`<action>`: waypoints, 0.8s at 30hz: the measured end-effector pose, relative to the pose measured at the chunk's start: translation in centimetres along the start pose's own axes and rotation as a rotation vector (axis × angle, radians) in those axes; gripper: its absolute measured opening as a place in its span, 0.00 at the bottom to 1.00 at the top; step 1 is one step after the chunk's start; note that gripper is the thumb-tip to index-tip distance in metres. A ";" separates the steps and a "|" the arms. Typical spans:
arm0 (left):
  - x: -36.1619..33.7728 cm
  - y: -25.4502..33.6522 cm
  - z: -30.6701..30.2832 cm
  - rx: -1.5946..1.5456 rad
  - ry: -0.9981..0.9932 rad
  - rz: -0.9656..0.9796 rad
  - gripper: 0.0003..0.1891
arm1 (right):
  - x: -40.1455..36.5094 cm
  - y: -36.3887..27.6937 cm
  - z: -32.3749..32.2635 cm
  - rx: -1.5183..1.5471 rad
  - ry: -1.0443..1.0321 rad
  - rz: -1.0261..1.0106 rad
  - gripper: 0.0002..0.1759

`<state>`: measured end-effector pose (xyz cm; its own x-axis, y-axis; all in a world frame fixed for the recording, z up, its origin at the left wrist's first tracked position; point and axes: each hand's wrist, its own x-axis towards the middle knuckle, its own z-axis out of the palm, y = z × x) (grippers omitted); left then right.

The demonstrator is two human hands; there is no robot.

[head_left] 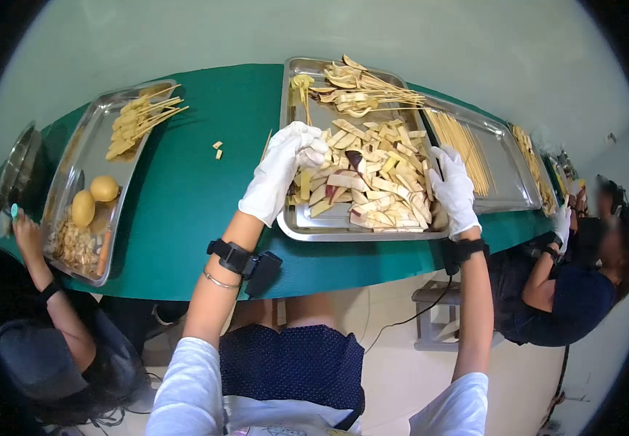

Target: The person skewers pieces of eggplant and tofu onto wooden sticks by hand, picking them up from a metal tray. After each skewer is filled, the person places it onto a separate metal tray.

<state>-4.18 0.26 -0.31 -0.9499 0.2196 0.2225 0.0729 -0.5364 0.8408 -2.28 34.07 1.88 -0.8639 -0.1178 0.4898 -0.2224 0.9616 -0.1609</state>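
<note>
My left hand, in a white glove, is at the left side of a metal tray heaped with pale cut strips, some with purple skin. Its fingers are curled round a thin bamboo skewer, whose tip shows beside the glove; the grip is partly hidden. Just above this hand is a skewered pale yellow piece. My right hand, also gloved, lies along the tray's right side, against the heap's edge. Its fingers are partly extended, with no held piece visible. Loaded skewers lie at the tray's back.
Bare bamboo skewers lie in another tray to the right. The left tray carries loaded skewers, two round yellowish items and small pieces. People sit on both sides of the green table.
</note>
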 end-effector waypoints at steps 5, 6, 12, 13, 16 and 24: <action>-0.4 0.1 0.0 0.006 0.007 -0.036 0.09 | 2.2 1.0 0.5 -0.173 -0.292 0.005 0.16; -0.4 0.1 0.0 0.010 0.016 -0.053 0.09 | 2.5 0.5 0.0 -0.168 -0.320 0.016 0.16; -0.2 0.0 -0.1 0.063 -0.009 -0.030 0.08 | 3.0 2.0 0.9 0.097 -0.375 0.047 0.15; -0.2 0.0 -0.1 0.059 -0.008 -0.031 0.08 | 3.1 1.4 0.7 0.192 -0.406 0.110 0.13; -0.3 0.1 -0.1 0.053 -0.002 -0.042 0.08 | 2.9 -0.7 0.1 0.716 -0.498 0.365 0.10; -0.3 0.0 0.1 0.038 0.020 -0.038 0.08 | 4.3 -4.2 0.7 0.616 -0.336 0.125 0.19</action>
<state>-3.85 0.28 -0.33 -0.9581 0.2225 0.1805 0.0480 -0.4965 0.8667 -5.38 29.39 4.03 -0.9701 -0.1810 0.1618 -0.2420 0.6698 -0.7020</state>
